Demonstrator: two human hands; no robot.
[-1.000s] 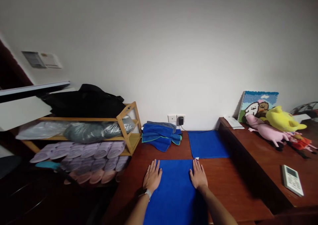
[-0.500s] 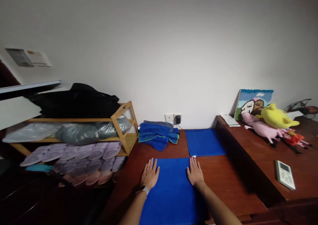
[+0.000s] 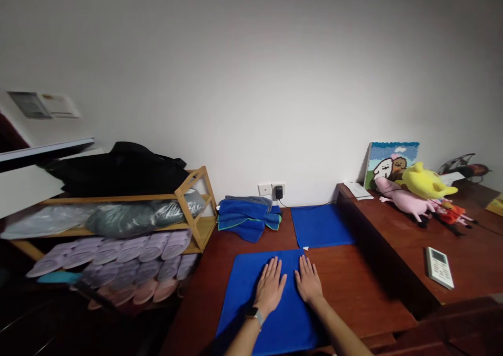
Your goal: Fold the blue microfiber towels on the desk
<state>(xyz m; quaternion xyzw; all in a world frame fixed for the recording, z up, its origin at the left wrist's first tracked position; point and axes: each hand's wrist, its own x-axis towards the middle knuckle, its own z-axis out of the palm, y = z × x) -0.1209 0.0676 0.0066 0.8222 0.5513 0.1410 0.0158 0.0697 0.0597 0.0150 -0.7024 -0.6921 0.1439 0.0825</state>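
Note:
A blue cloth [image 3: 245,282] lies spread flat on the brown wooden table [image 3: 353,282]. My left hand [image 3: 270,287] rests palm down on the middle of the cloth, fingers stretched out, a watch on its wrist. Flat at the cloth's right edge is my right hand [image 3: 308,280], its fingers slightly apart. Neither hand holds anything. Behind the hands, a second blue cloth [image 3: 322,225] lies flat by the wall. A loose pile of blue and grey cloths [image 3: 247,217] sits to its left.
On the left, a wooden rack [image 3: 200,209] holds a black bag [image 3: 126,170], plastic-wrapped items and several slippers. Plush toys [image 3: 408,198], a picture [image 3: 393,162] and a white remote-like device [image 3: 439,268] are on the right-hand surface. A black plug [image 3: 279,192] is in the wall socket.
My left hand has moved right, from the cloth's left edge onto its middle. My right hand stays near the right edge. The view has shifted slightly.

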